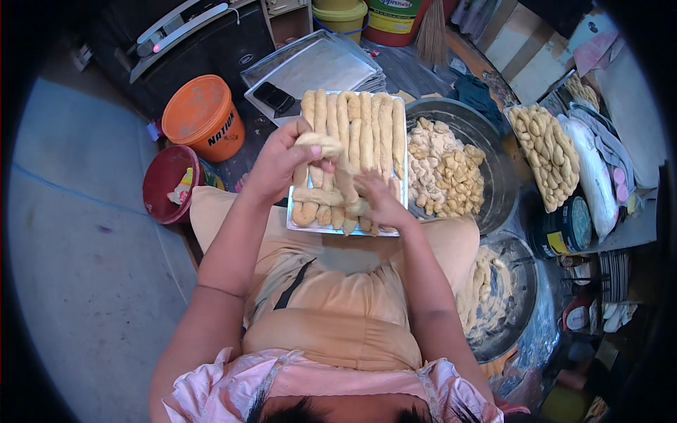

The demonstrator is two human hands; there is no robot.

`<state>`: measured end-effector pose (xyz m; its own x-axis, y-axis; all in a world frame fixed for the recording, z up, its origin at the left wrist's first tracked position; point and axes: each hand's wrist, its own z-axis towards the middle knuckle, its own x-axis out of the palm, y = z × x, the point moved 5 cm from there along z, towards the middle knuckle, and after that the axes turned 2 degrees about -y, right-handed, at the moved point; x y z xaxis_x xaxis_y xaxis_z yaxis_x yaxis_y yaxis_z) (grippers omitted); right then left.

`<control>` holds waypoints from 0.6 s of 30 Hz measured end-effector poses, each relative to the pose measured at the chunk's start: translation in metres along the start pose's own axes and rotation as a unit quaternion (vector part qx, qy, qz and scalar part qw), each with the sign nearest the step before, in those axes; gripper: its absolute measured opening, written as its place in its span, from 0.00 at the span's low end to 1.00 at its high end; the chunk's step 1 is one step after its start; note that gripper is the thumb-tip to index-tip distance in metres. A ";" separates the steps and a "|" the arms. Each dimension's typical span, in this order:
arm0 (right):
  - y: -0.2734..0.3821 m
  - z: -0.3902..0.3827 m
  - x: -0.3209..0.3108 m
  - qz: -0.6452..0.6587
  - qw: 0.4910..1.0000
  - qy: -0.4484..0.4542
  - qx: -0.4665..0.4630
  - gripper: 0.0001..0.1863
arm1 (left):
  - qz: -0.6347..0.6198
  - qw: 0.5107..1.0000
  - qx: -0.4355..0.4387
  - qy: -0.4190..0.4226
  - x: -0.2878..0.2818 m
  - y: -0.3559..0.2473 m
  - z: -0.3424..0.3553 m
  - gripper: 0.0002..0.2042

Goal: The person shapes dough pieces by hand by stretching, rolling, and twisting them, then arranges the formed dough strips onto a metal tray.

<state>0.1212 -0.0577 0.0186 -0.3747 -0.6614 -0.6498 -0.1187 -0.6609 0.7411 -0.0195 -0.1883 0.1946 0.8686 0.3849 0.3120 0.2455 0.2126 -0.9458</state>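
My left hand [283,158] is closed around the upper part of a pale dough strand [343,180], raised above a metal tray [290,223]. The strand hangs down toward my right hand [384,204], whose fingers are smeared by motion near its lower end; whether they grip it is unclear. Long dough sticks [364,134] lie side by side over the far part of the tray. Nearer me are shorter dough pieces [305,213], with one piece lying crosswise above them. The tray's near edge is by my knees, and my hands hide part of its middle.
A dark basin [499,180] of dough lumps [458,180] stands right of the tray. Nearer is another basin [525,310] with floury scraps. Farther right is a tray of shaped dough [543,151]. An orange bucket [204,116], maroon bucket [162,187], stacked trays [317,70] and phone [273,96] surround the left.
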 end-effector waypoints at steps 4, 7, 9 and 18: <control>0.020 0.011 0.008 -0.090 0.988 0.109 0.058 0.37 | -0.081 0.990 0.110 0.010 0.000 -0.033 0.012 0.07; 0.010 0.011 -0.007 -0.154 0.987 0.026 0.036 0.30 | -0.098 0.977 0.188 0.001 -0.008 -0.060 0.011 0.06; -0.014 0.015 -0.024 0.357 0.916 -0.027 0.182 0.20 | -0.087 0.973 0.212 -0.006 -0.015 -0.068 0.012 0.06; 0.019 0.008 -0.145 0.564 0.797 -0.180 0.124 0.24 | -0.074 0.985 0.054 -0.149 -0.086 0.022 0.023 0.06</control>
<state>0.1657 0.0280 0.1283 -0.6060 -0.6108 0.5095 0.3186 0.4006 0.8591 -0.0990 -0.1960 0.1492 0.6582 0.5850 0.4740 0.2996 0.3741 -0.8777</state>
